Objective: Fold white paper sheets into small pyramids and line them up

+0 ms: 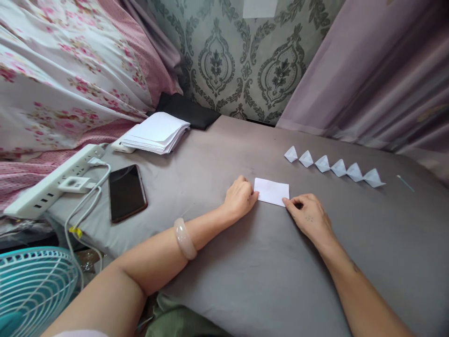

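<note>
A white rectangle of paper, seemingly folded, lies on the grey cloth surface between my two hands. My left hand is closed at its left edge, thumb on the near left corner. At the near right corner, my right hand pinches the paper between thumb and curled fingers. Farther right stands a slanting row of several small folded white paper pieces, pointed at the top. Neither hand touches them. A pale bangle circles my left forearm.
A stack of white paper sits at the back left by a black cloth. Nearer are a phone, a power strip with white cables, and a fan. A thin stick lies far right.
</note>
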Available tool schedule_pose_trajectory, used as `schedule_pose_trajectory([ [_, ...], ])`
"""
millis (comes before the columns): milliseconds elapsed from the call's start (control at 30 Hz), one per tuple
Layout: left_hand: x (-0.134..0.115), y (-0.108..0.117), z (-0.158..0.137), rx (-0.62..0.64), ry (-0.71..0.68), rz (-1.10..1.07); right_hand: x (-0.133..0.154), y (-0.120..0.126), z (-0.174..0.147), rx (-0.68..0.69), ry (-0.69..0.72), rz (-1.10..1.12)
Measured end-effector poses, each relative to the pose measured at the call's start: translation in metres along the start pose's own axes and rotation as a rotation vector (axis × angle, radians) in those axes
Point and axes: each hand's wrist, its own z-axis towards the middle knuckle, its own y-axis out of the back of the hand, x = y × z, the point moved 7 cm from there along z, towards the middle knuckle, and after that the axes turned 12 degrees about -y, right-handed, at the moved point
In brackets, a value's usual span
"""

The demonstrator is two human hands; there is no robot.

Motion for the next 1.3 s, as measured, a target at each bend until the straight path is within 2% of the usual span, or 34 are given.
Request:
schedule_pose_trajectory([
  [400,0.005,-0.003,0.000,0.005,0.010,-0.024,-0.004,-0.004,0.002,0.026,-0.001,0.027],
  [533,0.002,-0.001,-0.001,-0.001,-0.031,0.030,-0.004,0.000,0.001,-0.043,0.015,0.027],
  [600,-0.005,0.001,0.000,-0.018,-0.116,0.084,0.005,0.002,-0.002,-0.102,0.114,0.038],
  [700,-0.018,-0.002,0.002,0.010,-0.331,0.188,0.027,-0.002,-0.014,-0.109,0.371,-0.003],
  [800,-0.020,-0.008,0.005,0.057,-0.428,0.199,0.040,-0.009,-0.027,-0.078,0.466,-0.112],
  [967,-0.008,-0.004,0.005,-0.001,-0.367,0.030,0.048,-0.007,-0.044,-0.076,0.469,-0.267],
  [1300,0.000,-0.002,0.000,-0.020,-0.267,-0.012,0.070,-0.009,-0.076,-0.105,0.448,-0.491],
])
